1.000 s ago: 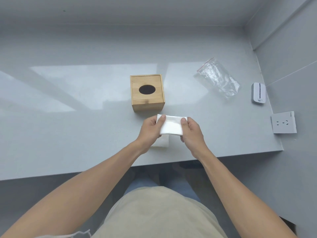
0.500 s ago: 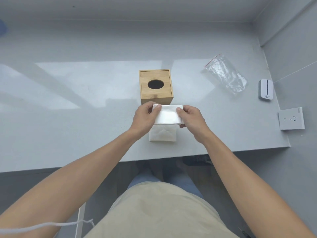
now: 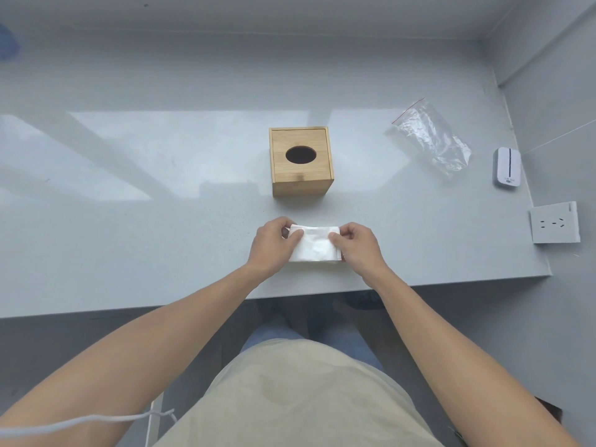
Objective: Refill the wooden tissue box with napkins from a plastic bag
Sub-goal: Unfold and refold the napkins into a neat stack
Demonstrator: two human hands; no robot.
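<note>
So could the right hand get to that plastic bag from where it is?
Probably yes: nothing lies between the right hand and the plastic bag, but it grips the napkins with the left hand.

Near the front edge of the grey worktop [image 3: 129, 237], the left hand [image 3: 269, 245] and right hand [image 3: 358, 245] pinch a stack of white napkins [image 3: 314, 245]. The wooden tissue box [image 3: 301, 161] sits just behind. The plastic bag [image 3: 429, 137] lies toward the right edge.

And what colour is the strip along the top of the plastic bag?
Red, a thin seal line on the clear plastic bag, seen in the head view.
</note>
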